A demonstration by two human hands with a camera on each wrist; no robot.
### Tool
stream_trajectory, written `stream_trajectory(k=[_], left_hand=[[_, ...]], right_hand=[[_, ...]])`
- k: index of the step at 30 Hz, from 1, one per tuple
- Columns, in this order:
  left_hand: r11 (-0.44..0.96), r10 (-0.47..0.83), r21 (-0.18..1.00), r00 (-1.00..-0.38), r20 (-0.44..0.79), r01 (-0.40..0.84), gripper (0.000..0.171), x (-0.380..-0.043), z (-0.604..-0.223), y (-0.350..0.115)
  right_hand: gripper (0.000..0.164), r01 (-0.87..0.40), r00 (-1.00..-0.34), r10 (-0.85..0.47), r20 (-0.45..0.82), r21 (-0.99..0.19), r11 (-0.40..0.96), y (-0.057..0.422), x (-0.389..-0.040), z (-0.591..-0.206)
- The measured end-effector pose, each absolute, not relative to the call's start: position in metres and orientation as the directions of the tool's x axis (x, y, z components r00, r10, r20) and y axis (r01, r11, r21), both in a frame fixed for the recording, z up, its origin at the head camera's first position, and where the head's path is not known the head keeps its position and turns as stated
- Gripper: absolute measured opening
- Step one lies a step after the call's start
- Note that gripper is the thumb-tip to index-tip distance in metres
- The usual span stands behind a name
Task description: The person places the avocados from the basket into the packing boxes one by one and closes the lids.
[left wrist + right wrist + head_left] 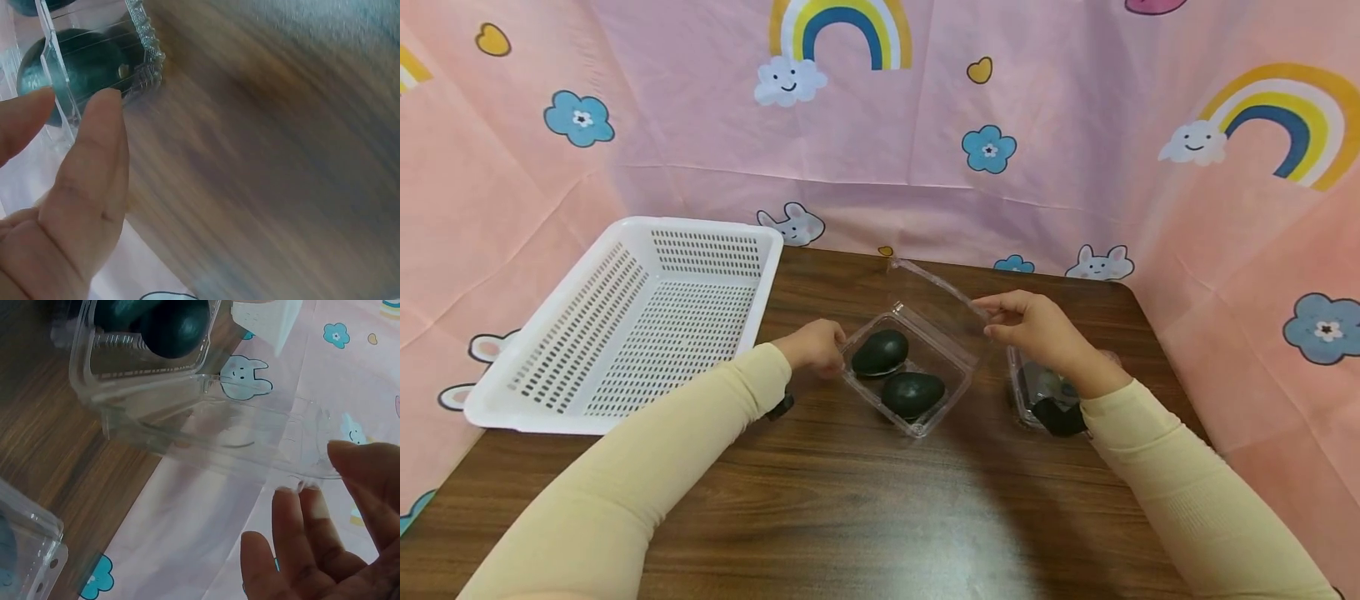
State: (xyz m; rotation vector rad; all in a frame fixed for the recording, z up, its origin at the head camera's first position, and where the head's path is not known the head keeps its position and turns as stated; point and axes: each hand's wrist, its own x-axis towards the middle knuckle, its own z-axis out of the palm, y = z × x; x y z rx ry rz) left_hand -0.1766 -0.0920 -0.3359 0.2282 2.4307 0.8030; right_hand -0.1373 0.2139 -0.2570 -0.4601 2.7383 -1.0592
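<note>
A clear plastic clamshell box [917, 430] stands on the table with its hinged lid [942, 282] raised. Two dark green avocados [880, 353] lie in its base, side by side. My left hand [818, 344] pinches the base's left rim; in the left wrist view the thumb and fingers [103, 125] come up on either side of that rim. With thumb and fingertips, my right hand [1033, 329] holds the lid's free edge, as the right wrist view shows at the transparent lid [237, 444].
On the left stands a large white perforated basket [769, 283]. A second clear box [1018, 392] with contents sits right of the first, partly hidden beneath my right forearm. Printed cloth [865, 133] hangs behind and beside the brown wooden table [850, 508].
</note>
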Motion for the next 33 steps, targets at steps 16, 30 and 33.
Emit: stream_trajectory(k=[16,30,33], left_hand=[[0.701,0.311,0.703,-0.835,-0.454,-0.120,0.053,-0.162,-0.342,-0.089],[0.635,0.273,0.744,-0.842,-0.466,-0.206,0.053,-0.156,-0.347,-0.085],[0.648,0.268,0.736,-0.845,-0.462,-0.197,0.053,-0.155,-0.348,-0.085]], right_hand=[[0.033,-0.292,-0.942,-0.334,0.044,-0.602,0.744,0.206,-0.129,-0.265],[0.033,-0.384,-0.921,-0.358,0.156,-0.523,0.761,0.203,-0.122,-0.276],[0.033,-0.382,-0.922,-0.353,0.158,-0.519,0.765,0.202,-0.118,-0.279]])
